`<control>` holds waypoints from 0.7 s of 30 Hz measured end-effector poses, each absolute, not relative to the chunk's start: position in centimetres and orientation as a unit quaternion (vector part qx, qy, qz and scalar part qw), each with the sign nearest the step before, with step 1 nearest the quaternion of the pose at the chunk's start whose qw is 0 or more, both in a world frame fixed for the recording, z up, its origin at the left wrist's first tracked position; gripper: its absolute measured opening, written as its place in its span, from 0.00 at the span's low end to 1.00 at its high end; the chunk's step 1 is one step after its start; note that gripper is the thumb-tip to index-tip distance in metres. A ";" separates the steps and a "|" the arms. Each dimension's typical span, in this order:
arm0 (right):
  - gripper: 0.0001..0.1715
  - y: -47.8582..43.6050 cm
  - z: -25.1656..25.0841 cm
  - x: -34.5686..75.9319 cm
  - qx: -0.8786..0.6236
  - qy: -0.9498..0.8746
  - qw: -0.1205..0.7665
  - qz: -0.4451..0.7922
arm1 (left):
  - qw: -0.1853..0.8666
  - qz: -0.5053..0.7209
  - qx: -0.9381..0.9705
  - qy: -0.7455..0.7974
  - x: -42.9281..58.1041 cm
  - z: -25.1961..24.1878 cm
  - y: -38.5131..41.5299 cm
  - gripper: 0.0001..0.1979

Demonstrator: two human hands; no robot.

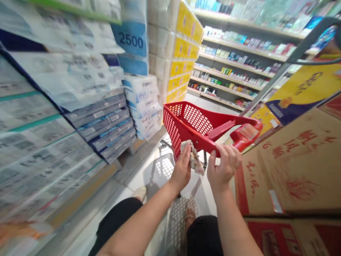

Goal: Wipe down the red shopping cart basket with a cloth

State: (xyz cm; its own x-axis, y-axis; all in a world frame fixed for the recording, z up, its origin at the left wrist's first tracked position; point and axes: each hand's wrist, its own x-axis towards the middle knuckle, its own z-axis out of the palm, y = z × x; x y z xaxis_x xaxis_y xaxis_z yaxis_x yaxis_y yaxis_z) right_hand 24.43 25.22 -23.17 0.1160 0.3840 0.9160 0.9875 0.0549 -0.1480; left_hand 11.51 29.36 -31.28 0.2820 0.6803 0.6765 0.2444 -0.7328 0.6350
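A red plastic shopping cart (174, 129) with a perforated basket stands in front of me, its handle end (246, 134) to the right. My left hand (182, 170) presses a crumpled, pale, stained cloth (196, 161) against the basket's near side. The fingers lie fairly straight together over the cloth. My right hand (225, 163) grips the cart's near rim close to the handle, with its fingers curled over the red edge. Part of the cloth hangs down below the basket.
Stacked packs in plastic wrap (96, 117) line the left side, with yellow-and-white packs (183, 53) behind them. Shelves of small goods (234, 60) fill the back. Cardboard boxes (301, 160) and a grey metal handle (266, 87) stand on the right. Tiled floor (135, 170) runs between.
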 end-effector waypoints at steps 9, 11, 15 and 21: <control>0.20 19.3 -18.9 24.4 -0.599 -0.651 0.437 -0.164 | 0.152 0.572 0.743 0.312 10.8 -20.4 24.0 0.32; 0.22 18.1 -18.1 24.3 -0.584 -0.666 0.454 -0.097 | 0.173 0.555 0.766 0.274 10.8 -18.9 22.7 0.33; 0.24 16.6 -17.6 24.0 -0.538 -0.651 0.530 0.077 | 0.172 0.513 0.808 0.233 11.1 -17.4 20.5 0.32; 0.24 14.4 -16.3 24.4 -0.540 -0.547 0.631 0.102 | 0.079 0.460 0.856 0.222 10.0 -15.6 18.4 0.29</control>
